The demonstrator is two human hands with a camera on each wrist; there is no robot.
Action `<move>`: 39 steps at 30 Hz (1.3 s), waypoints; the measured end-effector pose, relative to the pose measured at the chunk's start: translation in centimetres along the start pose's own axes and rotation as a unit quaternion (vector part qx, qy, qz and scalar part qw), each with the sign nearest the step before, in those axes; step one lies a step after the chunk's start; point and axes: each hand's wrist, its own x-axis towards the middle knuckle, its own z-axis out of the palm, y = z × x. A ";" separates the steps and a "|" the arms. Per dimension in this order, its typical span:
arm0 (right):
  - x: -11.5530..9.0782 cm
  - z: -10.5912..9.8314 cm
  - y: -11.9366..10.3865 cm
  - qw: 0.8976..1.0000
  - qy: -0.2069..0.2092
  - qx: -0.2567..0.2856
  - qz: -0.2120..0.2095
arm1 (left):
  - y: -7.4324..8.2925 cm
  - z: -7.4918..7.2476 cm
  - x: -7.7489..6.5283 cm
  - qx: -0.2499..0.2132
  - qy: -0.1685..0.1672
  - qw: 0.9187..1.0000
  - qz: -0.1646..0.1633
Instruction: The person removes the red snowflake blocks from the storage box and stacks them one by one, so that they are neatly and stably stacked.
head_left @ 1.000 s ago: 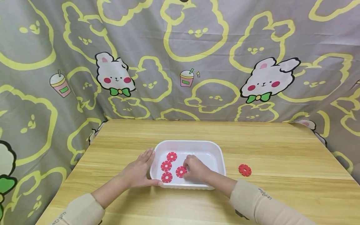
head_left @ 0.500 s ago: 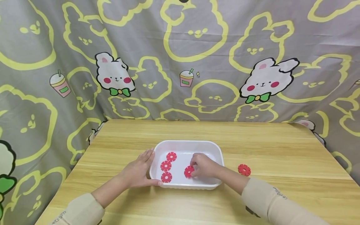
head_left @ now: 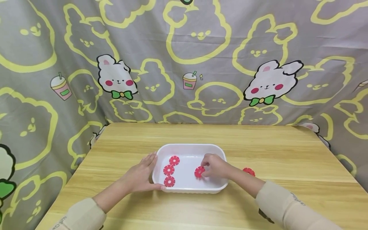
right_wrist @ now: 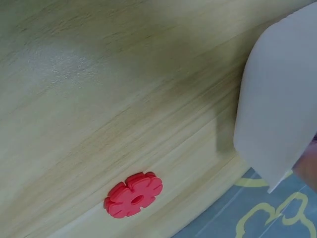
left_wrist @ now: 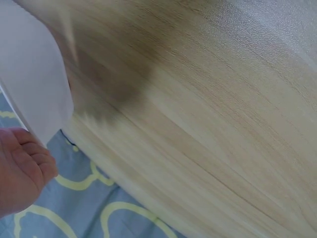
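A white plastic tray point(head_left: 189, 190) stands on the table. Along its left edge lies my left hand point(head_left: 141, 175), the fingers fairly straight against the side and the thumb on the front rim. My right hand point(head_left: 215, 166) is inside the tray's right half, pinching a red notched interlocking disc point(head_left: 199, 172) between thumb and fingers; whether it touches the tray floor I cannot tell. At the tray's left are three similar discs in a column: the far disc point(head_left: 174, 160), the middle disc point(head_left: 168, 170) and the near disc point(head_left: 169, 181).
Right of the tray, another red disc point(right_wrist: 133, 196) lies on the wood-grain table point(head_left: 273, 143); it looks thick, perhaps stacked. In the head view my right forearm partly covers it. Behind the table hangs a grey patterned curtain point(head_left: 161, 41).
My right hand has moved right across the tray with the red disc in its fingers, away from the three others. The left hand has stayed on the tray's edge.
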 end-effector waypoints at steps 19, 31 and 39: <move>-1.3 -1.7 0.5 1.000 0.014 0.025 0.000 | 0.2 0.2 0.3 0.001 -0.003 1.000 0.001; -2.9 -4.5 0.4 0.998 0.040 0.034 0.037 | 0.2 0.2 0.3 -0.001 0.005 1.000 0.003; -4.4 -5.2 0.8 0.997 0.065 0.027 0.040 | 0.1 0.3 0.4 -0.006 -0.001 1.000 -0.003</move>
